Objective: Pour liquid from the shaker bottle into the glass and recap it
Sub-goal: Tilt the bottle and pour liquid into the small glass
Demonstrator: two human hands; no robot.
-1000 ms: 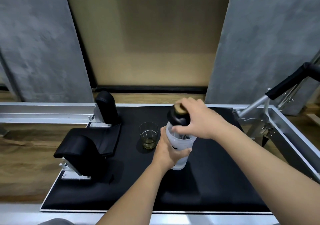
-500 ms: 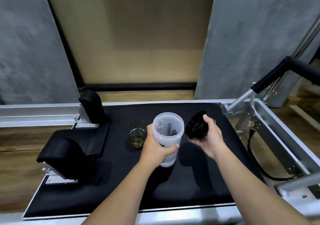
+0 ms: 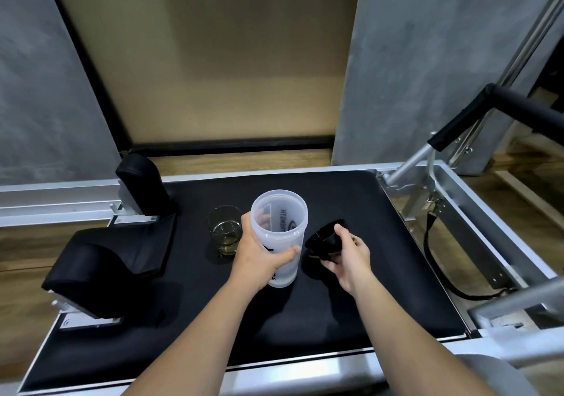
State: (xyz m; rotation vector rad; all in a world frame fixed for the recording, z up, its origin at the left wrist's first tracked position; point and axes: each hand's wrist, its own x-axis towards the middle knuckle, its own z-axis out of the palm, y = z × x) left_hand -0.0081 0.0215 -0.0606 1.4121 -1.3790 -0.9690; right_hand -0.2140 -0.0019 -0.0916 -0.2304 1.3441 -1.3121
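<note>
A frosted translucent shaker bottle (image 3: 282, 221) stands upright and uncapped on the black padded platform (image 3: 351, 200). My left hand (image 3: 256, 255) is wrapped around its lower half. Just left of it sits a short clear glass (image 3: 225, 229) holding a little yellowish liquid. To the bottle's right my right hand (image 3: 348, 255) holds the black lid (image 3: 325, 240), tilted, low over the pad and apart from the bottle.
Two black padded shoulder rests (image 3: 143, 185) and a headrest (image 3: 88, 270) sit at the platform's left. A silver metal frame (image 3: 476, 212) with a black-gripped bar (image 3: 464, 118) and a black cable (image 3: 433, 261) runs along the right. Wooden floor lies beyond.
A second ago my right hand gripped the lid on the bottle. The lid has come off and moved right and down beside the bottle, which stays in my left hand.
</note>
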